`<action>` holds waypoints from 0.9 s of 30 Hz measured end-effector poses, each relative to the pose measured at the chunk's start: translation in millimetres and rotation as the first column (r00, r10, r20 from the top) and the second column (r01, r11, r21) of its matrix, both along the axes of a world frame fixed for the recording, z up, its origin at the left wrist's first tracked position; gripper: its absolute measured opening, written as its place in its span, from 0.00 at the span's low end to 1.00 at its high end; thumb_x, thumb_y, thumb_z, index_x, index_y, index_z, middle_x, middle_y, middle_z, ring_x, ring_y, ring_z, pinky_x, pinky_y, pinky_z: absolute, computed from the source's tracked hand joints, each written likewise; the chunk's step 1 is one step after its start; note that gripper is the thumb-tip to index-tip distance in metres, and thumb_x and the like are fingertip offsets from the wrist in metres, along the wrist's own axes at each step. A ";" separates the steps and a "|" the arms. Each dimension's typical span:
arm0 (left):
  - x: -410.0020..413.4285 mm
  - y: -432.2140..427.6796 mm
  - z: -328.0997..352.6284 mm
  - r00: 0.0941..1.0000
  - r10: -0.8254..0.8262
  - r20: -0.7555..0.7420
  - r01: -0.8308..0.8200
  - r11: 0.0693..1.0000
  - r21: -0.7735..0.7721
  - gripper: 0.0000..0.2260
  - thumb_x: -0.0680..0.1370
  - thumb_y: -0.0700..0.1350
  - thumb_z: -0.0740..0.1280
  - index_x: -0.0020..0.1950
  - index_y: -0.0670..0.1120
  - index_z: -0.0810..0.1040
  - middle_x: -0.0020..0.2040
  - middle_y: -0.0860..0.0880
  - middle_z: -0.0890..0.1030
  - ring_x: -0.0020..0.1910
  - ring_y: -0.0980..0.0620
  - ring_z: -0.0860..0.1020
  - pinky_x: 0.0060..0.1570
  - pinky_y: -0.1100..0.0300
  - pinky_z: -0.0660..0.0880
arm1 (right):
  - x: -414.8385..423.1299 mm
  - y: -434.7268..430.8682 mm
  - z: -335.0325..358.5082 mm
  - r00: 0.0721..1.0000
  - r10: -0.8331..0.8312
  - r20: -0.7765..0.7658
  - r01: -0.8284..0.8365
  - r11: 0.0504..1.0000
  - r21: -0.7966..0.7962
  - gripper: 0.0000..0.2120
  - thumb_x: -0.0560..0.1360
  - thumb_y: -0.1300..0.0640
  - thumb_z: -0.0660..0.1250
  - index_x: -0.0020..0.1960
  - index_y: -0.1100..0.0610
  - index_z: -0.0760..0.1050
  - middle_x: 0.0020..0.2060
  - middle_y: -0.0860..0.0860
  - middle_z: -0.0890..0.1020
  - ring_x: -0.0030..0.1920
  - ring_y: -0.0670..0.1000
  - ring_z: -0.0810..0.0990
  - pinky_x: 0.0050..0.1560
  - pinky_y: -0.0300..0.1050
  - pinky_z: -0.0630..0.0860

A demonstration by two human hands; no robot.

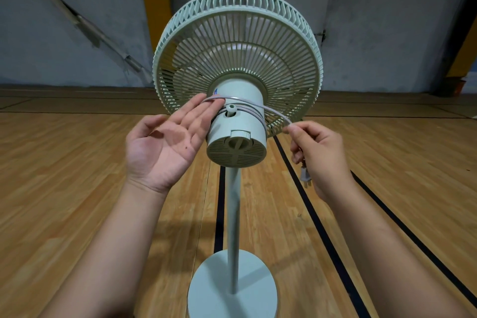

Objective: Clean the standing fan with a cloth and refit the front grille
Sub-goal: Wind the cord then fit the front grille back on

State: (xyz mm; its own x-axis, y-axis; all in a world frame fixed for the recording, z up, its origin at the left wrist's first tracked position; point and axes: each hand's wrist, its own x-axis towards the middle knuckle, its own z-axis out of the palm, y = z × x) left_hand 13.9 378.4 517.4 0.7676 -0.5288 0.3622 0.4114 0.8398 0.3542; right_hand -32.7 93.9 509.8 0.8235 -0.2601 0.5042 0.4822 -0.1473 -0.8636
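The left hand (165, 147) is lying flat-fingered against the pale green plastic standing fan (236, 121) between both hands, while the right hand (318, 155) is pinching its thin grey cord (273, 112), suggesting cleaning is not begun.

Both bare forearms reach up and forward from the lower edge of the view, one on each side of the fan's motor housing (236, 124). The left hand (165, 142) lies just left of the housing, palm up and open, its straight fingers (206, 108) touching the housing's side where the cord (273, 110) is wound round it, thumb spread away to the left. The right hand (320, 155) is to the right of the housing, fingers curled, thumb and forefinger pinching the cord, the plug (305, 175) hanging below its palm.
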 end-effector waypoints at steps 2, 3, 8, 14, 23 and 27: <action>0.2 4.1 -1.5 0.998 -0.012 0.064 0.010 1.000 0.023 0.32 0.81 0.39 0.55 0.85 0.32 0.51 0.84 0.29 0.55 0.84 0.30 0.57 0.81 0.43 0.63 | 6.9 -2.6 -14.6 0.997 0.000 -0.075 -0.002 1.000 -0.025 0.09 0.83 0.56 0.68 0.49 0.55 0.86 0.35 0.53 0.81 0.33 0.50 0.76 0.34 0.42 0.77; 0.5 6.4 -2.6 0.996 -0.019 0.088 0.016 0.999 0.031 0.31 0.82 0.39 0.55 0.84 0.31 0.54 0.83 0.29 0.57 0.83 0.31 0.60 0.78 0.43 0.69 | 9.8 -2.8 -22.8 0.992 0.018 -0.123 -0.022 0.999 -0.031 0.10 0.83 0.55 0.68 0.48 0.53 0.86 0.35 0.53 0.81 0.33 0.50 0.77 0.33 0.43 0.77; 5.3 9.2 -15.8 0.982 0.150 0.111 -0.168 0.971 0.168 0.21 0.82 0.44 0.61 0.72 0.37 0.78 0.63 0.42 0.83 0.61 0.45 0.84 0.57 0.53 0.84 | 25.2 3.6 -57.5 0.944 0.147 -0.296 -0.157 0.988 -0.010 0.12 0.84 0.53 0.66 0.47 0.50 0.86 0.44 0.55 0.88 0.43 0.54 0.87 0.48 0.52 0.86; 21.5 -10.6 -39.0 0.910 0.409 0.074 -0.358 0.681 0.639 0.07 0.83 0.40 0.62 0.54 0.42 0.80 0.43 0.49 0.78 0.37 0.54 0.78 0.40 0.59 0.79 | 31.6 25.0 -85.4 0.923 0.216 -0.320 -0.244 0.968 -0.050 0.11 0.85 0.54 0.65 0.52 0.53 0.86 0.47 0.53 0.89 0.51 0.53 0.88 0.58 0.52 0.83; 22.9 -53.5 -71.5 0.718 0.462 0.521 -0.626 0.102 0.773 0.11 0.85 0.42 0.68 0.67 0.49 0.77 0.59 0.50 0.85 0.59 0.49 0.82 0.57 0.50 0.80 | 28.2 33.8 -110.0 0.818 0.410 -0.403 -0.394 0.910 0.128 0.13 0.82 0.49 0.68 0.62 0.52 0.86 0.56 0.54 0.88 0.57 0.57 0.87 0.56 0.50 0.84; 32.3 -62.3 -81.2 0.652 0.390 0.650 -0.709 0.011 0.705 0.12 0.83 0.44 0.71 0.66 0.51 0.79 0.57 0.52 0.85 0.58 0.53 0.81 0.54 0.53 0.79 | 34.9 22.3 -128.0 0.658 0.645 -0.389 -0.509 0.762 0.401 0.24 0.83 0.43 0.63 0.69 0.60 0.78 0.63 0.61 0.84 0.60 0.63 0.85 0.57 0.54 0.82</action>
State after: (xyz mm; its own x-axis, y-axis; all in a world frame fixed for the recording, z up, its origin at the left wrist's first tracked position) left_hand 46.2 316.1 436.3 0.9726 -0.0397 0.2290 -0.2324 -0.1568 0.9599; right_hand 2.3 116.2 381.8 0.9542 0.2992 -0.0064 -0.0867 0.2558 -0.9628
